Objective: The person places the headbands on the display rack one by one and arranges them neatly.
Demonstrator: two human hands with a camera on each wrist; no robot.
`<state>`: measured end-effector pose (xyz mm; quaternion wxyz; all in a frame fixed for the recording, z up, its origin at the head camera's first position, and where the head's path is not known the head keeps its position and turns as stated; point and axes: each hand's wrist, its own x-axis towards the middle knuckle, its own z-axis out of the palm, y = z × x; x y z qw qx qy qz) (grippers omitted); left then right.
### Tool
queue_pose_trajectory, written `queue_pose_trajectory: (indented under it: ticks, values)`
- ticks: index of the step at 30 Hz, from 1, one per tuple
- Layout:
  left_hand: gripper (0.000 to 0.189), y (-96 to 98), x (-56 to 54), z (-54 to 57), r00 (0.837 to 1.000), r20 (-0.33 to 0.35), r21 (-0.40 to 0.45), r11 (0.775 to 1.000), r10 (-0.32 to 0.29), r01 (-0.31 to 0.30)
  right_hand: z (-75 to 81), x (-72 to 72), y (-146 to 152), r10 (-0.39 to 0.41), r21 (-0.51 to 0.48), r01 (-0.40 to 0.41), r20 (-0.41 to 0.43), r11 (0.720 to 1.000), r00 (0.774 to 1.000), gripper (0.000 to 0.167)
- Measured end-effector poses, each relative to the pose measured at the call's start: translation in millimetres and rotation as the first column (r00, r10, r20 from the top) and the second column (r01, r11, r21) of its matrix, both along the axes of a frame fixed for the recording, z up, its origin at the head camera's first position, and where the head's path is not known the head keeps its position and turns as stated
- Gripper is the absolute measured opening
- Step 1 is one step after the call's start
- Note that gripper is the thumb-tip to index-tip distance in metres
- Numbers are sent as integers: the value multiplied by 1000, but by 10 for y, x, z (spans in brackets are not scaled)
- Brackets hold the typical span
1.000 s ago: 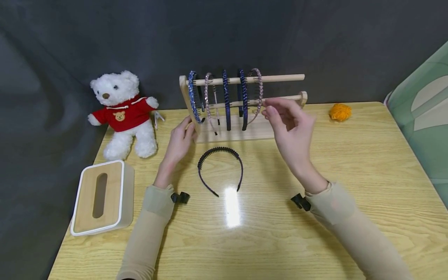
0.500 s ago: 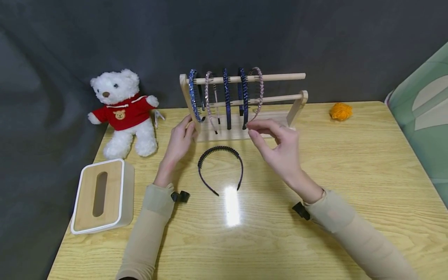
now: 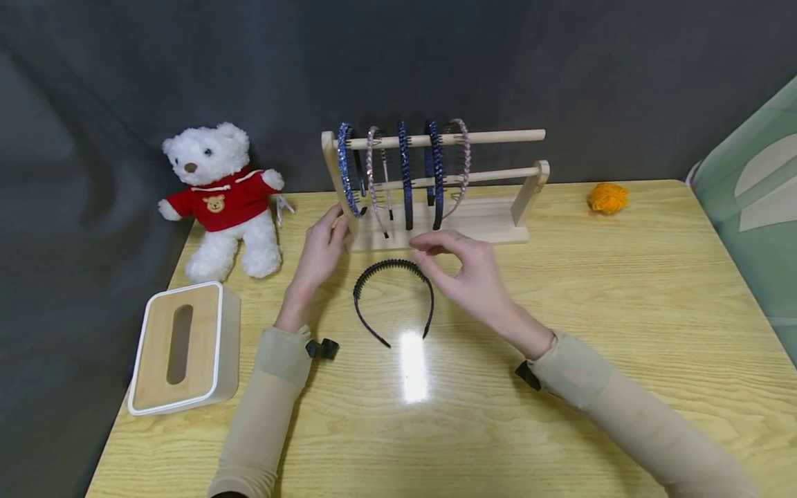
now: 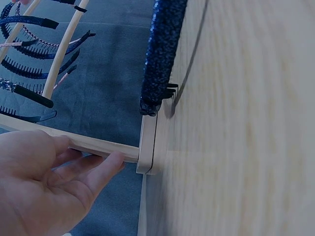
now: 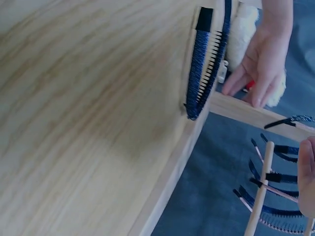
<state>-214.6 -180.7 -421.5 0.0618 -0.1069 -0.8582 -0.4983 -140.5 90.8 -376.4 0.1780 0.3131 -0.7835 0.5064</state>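
My left hand grips the left upright of a wooden headband rack; the left wrist view shows its fingers and thumb on that upright. A dark blue toothed headband lies on the table in front of the rack, its ends pointing towards me. Just above its top right part is my right hand, thumb and fingers curved with nothing between them. Whether the fingertips touch the headband cannot be told. Several headbands, among them a pale pink one and a glittery blue one, hang on the upper bar.
To the left sits a white teddy bear in a red hoodie. In front of it stands a tissue box with a wooden lid. An orange yarn ball lies at the back right of the table. Dark cloth hangs behind.
My right hand has moved down and left, from beside the pink headband on the rack to just above the headband on the table. My left hand stays on the rack's upright.
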Motion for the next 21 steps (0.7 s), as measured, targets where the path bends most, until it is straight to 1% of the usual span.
queue_pose_trajectory:
  ticks: [2, 4, 7, 9, 11, 16, 18, 21]
  values:
    - [41, 4, -5, 1, 1000, 2, 0, 1000, 0, 0, -32, -17, -35, 11, 44, -13, 39, 999, 999, 21]
    - [42, 6, -8, 1, 1000, 7, 2, 1000, -2, 2, -66, -41, -70, 6, 104, -15, 87, 994, 996, 22]
    - [41, 8, -7, 3, 1000, 11, 1, 1000, 0, 0, -110, -83, -120, 0, 192, -30, 157, 981, 988, 25]
    - [41, 9, -5, 4, 1000, 11, 0, 1000, 2, -2, -137, -113, -149, -2, 237, -42, 182, 971, 983, 27]
    - [40, 9, -6, 4, 1000, 8, 0, 1000, 6, -6, -158, -142, -174, 8, 260, -60, 198, 964, 980, 30]
    - [40, 8, -9, 2, 1000, 3, -3, 1000, 8, -8, -220, -222, -220, 35, 275, -96, 216, 957, 976, 34]
    - [41, 8, -8, 4, 1000, 3, -7, 1000, 6, -6, -236, -250, -233, 36, 287, -101, 224, 952, 974, 35]
    - [41, 5, -1, 10, 1000, -1, -15, 1000, 8, -8, -245, -289, -255, 25, 330, -107, 244, 938, 970, 37]
